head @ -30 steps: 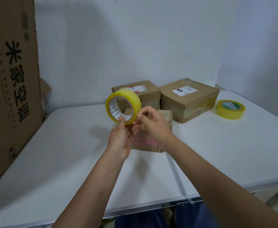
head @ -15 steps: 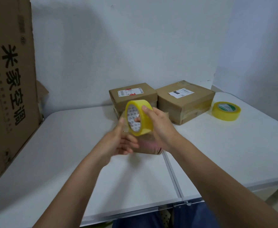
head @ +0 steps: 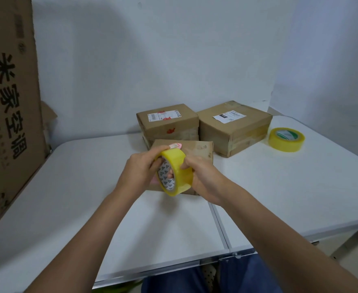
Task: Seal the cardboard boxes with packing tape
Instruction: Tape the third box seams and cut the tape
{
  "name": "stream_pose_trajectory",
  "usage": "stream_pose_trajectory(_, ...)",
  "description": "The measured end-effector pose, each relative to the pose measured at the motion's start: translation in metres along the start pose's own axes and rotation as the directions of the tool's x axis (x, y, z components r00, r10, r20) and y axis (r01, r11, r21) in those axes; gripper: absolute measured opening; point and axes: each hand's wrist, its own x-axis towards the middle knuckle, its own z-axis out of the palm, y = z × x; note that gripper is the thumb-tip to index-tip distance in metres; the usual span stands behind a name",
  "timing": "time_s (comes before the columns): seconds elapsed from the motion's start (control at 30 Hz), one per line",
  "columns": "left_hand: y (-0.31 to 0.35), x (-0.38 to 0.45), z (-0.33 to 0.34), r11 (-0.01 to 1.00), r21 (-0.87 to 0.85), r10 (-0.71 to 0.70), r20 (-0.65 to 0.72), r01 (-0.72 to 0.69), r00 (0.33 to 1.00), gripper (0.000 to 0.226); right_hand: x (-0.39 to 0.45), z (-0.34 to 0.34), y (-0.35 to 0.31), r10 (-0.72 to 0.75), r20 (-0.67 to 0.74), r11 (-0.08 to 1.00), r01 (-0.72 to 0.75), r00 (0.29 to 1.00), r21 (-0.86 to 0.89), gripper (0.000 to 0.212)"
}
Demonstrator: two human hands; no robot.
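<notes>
While both hands hold the yellow tape roll [head: 175, 172] above the near cardboard box [head: 197, 149], the left hand [head: 141, 169] grips its rim with curled fingers [head: 163, 148]; the right hand [head: 203, 176] curls round the other side, fingertips inside the core; two more boxes, the left rear box [head: 167, 123] and the right rear box [head: 235, 127], stand behind on the white surface [head: 279, 187]; a second tape roll [head: 286, 139] lies flat to the right; a tall cardboard sheet [head: 8, 102] leans at the left.
</notes>
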Motion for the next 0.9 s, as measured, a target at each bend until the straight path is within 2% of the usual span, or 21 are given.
stream_pose_trajectory(0.13, 0.006, -0.003, 0.004, 0.998, 0.059, -0.002, 0.016, 0.001, 1.000, 0.042, -0.002, -0.002, 0.004, 0.025, -0.030, 0.999, -0.026, 0.999, -0.032, 0.038)
stream_pose_trajectory(0.23, 0.010, -0.006, 0.004, 0.986, 0.155, 0.067, 0.011, -0.068, 0.998, 0.042, 0.001, -0.003, 0.008, 0.026, -0.089, 0.994, -0.035, 0.996, -0.104, 0.035)
stream_pose_trajectory(0.53, 0.009, -0.010, 0.000, 0.990, 0.127, 0.055, 0.063, -0.063, 0.997, 0.051, 0.002, 0.002, 0.017, 0.022, -0.079, 1.000, -0.022, 0.997, 0.008, 0.038)
stream_pose_trajectory(0.9, 0.004, -0.018, 0.004, 0.980, 0.163, 0.105, 0.054, -0.112, 0.993, 0.039, 0.000, -0.002, 0.025, 0.050, -0.052, 0.999, -0.049, 0.997, 0.020, 0.041)
